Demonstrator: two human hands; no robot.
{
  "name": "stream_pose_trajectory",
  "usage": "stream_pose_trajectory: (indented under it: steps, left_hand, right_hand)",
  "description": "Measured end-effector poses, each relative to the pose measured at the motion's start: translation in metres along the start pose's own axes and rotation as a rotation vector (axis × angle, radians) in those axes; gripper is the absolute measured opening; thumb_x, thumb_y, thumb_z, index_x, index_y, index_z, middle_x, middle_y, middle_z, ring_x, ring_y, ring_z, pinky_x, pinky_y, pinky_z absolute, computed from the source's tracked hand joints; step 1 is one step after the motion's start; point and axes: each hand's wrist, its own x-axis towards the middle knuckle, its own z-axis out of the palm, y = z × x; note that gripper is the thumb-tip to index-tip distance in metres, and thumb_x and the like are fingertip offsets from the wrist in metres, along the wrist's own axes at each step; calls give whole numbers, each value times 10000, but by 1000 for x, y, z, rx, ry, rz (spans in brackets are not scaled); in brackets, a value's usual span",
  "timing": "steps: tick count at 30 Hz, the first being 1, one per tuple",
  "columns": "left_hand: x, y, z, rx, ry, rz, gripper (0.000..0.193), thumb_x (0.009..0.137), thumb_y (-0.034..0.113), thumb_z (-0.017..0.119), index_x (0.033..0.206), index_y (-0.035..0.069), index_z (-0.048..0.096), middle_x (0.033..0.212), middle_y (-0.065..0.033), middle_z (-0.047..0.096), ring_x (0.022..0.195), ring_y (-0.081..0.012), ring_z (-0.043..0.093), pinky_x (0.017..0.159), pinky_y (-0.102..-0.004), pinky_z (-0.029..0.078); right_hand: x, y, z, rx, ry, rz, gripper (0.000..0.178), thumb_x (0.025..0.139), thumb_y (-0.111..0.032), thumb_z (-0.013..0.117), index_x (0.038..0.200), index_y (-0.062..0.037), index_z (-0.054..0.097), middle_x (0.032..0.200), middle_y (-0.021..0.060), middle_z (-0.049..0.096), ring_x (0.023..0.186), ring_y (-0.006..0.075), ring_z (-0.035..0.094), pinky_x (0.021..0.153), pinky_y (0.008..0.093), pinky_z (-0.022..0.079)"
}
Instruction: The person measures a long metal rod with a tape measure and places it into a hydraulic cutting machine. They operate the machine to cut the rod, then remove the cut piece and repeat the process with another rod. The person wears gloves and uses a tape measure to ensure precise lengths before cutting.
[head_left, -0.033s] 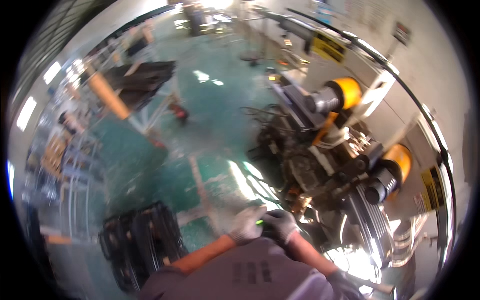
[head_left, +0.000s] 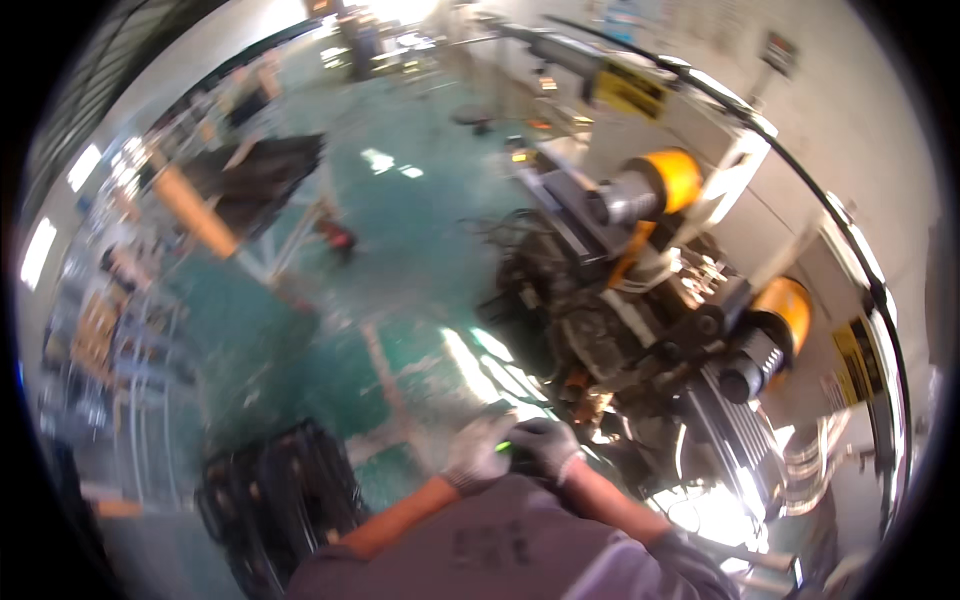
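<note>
My left hand [head_left: 476,452], in a pale work glove, is close in front of my chest with its fingers curled. Touching or nearly touching it is my right hand [head_left: 548,447], whose glove looks dark grey over the fingers and paler at the wrist. That hand is curled closed too. A small bright green patch [head_left: 503,446] shows between the two hands; I cannot tell if it belongs to a glove or to a held thing. Whatever the fingers hold, if anything, is hidden and blurred.
To the right stands a machine [head_left: 600,335] with yellow-and-black cylindrical motors [head_left: 668,183]. Stacked black parts [head_left: 280,500] lie at the lower left. Farther off is a stand with dark sheets [head_left: 250,180] and an orange bar [head_left: 195,212]. Metal frames [head_left: 150,400] line the left side.
The whole scene has shifted slightly to the left in view as my head moves. Both hands stay together in front of my chest.
</note>
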Motion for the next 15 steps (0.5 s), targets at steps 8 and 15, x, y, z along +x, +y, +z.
stream_pose_trajectory:
  steps: [8, 15]
  left_hand:
    - [119, -53, -94, 82, -273, -105, 665, 804, 226, 870, 1418, 29, 706, 1276, -191, 781, 1147, -367, 761, 1026, -450, 596]
    - [197, -104, -121, -556, -399, -262, 607, 907, 177, 836, 1442, -63, 682, 1292, -173, 772, 1157, -212, 734, 1009, -352, 585]
  right_hand:
    - [121, -75, 46, -258, -158, -161, 387, 960, -243, 869, 1222, 33, 800, 938, 73, 771, 864, 135, 722, 777, 326, 591]
    - [163, -125, 48, -418, 119, -239, 422, 888, -342, 910, 1103, 12, 829, 941, 102, 803, 858, 156, 743, 783, 341, 601]
